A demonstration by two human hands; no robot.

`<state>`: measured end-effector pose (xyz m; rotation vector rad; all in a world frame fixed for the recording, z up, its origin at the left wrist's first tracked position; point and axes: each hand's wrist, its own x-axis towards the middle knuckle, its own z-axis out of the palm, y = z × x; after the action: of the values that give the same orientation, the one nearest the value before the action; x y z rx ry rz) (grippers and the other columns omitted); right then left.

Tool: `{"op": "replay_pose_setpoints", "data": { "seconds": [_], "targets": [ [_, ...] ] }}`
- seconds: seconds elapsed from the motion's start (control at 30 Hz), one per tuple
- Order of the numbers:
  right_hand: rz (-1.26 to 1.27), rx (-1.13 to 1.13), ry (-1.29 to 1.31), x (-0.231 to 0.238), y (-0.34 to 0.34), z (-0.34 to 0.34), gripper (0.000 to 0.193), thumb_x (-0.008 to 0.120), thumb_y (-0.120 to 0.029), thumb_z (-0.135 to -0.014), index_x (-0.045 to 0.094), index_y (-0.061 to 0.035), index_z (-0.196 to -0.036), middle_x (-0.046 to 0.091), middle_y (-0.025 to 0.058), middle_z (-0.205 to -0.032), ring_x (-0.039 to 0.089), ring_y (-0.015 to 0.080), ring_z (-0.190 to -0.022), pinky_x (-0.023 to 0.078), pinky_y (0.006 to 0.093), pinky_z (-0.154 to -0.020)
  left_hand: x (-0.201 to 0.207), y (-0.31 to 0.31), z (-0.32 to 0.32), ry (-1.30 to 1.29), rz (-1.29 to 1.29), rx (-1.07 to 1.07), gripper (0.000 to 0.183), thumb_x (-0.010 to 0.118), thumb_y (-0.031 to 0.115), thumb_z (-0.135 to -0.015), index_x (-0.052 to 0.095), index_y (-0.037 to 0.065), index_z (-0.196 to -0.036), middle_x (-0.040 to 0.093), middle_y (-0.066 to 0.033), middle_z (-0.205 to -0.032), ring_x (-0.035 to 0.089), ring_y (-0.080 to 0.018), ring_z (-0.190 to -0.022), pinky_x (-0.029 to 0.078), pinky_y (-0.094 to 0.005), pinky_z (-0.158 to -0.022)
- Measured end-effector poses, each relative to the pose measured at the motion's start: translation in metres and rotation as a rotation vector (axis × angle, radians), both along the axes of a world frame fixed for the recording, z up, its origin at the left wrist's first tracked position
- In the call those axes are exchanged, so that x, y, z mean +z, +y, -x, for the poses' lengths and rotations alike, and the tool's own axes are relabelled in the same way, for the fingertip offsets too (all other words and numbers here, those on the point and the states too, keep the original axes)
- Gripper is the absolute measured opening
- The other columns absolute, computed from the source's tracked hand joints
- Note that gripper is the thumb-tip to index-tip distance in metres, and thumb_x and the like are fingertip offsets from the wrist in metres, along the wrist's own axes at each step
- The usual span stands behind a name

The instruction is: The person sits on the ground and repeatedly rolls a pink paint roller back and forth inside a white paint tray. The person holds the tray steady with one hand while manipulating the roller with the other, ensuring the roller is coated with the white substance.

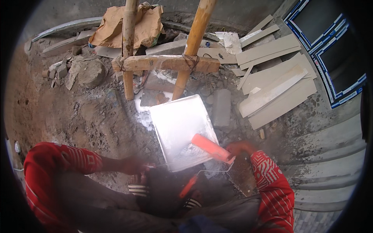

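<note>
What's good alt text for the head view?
A person's right hand grips one end of an orange paint roller angled across a white-coated square tray; the blurred left hand is left of it. Beyond stand two bamboo poles with a wooden crossbar; board offcuts lie right.

The place looks like a building site: rough bare earth (77, 116) with rubble (60, 70) lies beside a plain gray wall (74, 17), near a crumpled brown paper sack (105, 29). Among the debris stand 2 wooden poles (129, 31) tied to a crosspiece (165, 63), with board offcuts (268, 52) strewn nearby. A white paint-smeared tray (178, 120) and a paint roller (210, 146) fit the setting.
</note>
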<state>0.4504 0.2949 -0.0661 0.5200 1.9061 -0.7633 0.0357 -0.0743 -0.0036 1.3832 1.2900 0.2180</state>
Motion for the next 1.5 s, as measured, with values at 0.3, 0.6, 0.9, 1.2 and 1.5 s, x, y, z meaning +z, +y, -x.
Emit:
{"op": "replay_pose_setpoints", "data": {
  "seconds": [0.3,0.6,0.9,1.2,1.5],
  "targets": [
    [-0.014,-0.119,-0.046,0.031,-0.010,0.024,0.059,0.071,-0.055,-0.077,0.068,-0.0042,-0.106,0.070,0.0083,-0.093,0.063,0.0222,-0.085,0.049,0.0374,-0.077,-0.017,0.013,0.039,0.196,-0.095,0.037,0.043,0.050,0.033,-0.099,0.053,0.012,-0.136,0.069,-0.0062,-0.080,0.069,-0.0186,-0.075,0.054,-0.0319,-0.072],
    [-0.372,0.048,0.382,0.038,-0.059,0.067,0.087,0.077,-0.057,-0.070,0.053,0.0027,-0.127,0.065,0.0229,-0.107,0.064,0.0363,-0.101,0.051,0.0443,-0.085,-0.019,0.011,0.029,0.067,0.003,0.164,0.038,0.051,0.030,-0.100,0.056,0.009,-0.131,0.069,-0.0062,-0.083,0.064,-0.0126,-0.077,0.052,-0.0303,-0.074],
    [-0.664,0.105,0.805,-0.025,-0.095,0.040,0.060,0.056,-0.024,-0.092,0.038,0.0066,-0.140,0.056,0.0239,-0.121,0.055,0.0328,-0.110,0.047,0.0461,-0.085,-0.010,0.005,0.014,0.080,0.043,0.064,0.033,0.054,0.027,-0.101,0.060,0.006,-0.126,0.069,-0.0077,-0.088,0.061,-0.0095,-0.078,0.049,-0.0288,-0.077],
    [-0.633,-0.016,0.664,-0.009,-0.090,0.067,0.044,0.058,-0.025,-0.093,0.052,0.0047,-0.125,0.068,0.0162,-0.103,0.065,0.0296,-0.084,0.051,0.0413,-0.073,-0.012,0.003,0.011,0.078,-0.082,-0.074,0.042,0.048,0.028,-0.100,0.052,0.004,-0.134,0.068,-0.0116,-0.109,0.067,-0.0177,-0.081,0.052,-0.0337,-0.078],
    [-0.896,0.428,1.244,-0.032,-0.073,0.062,0.058,0.062,-0.029,-0.091,0.046,0.0124,-0.128,0.054,0.0232,-0.124,0.052,0.0343,-0.092,0.045,0.0432,-0.085,-0.022,0.006,0.018,0.046,-0.032,0.012,0.029,0.053,0.025,-0.101,0.061,0.006,-0.121,0.069,-0.0102,-0.109,0.066,-0.0134,-0.081,0.050,-0.0293,-0.080]
  ]
}}
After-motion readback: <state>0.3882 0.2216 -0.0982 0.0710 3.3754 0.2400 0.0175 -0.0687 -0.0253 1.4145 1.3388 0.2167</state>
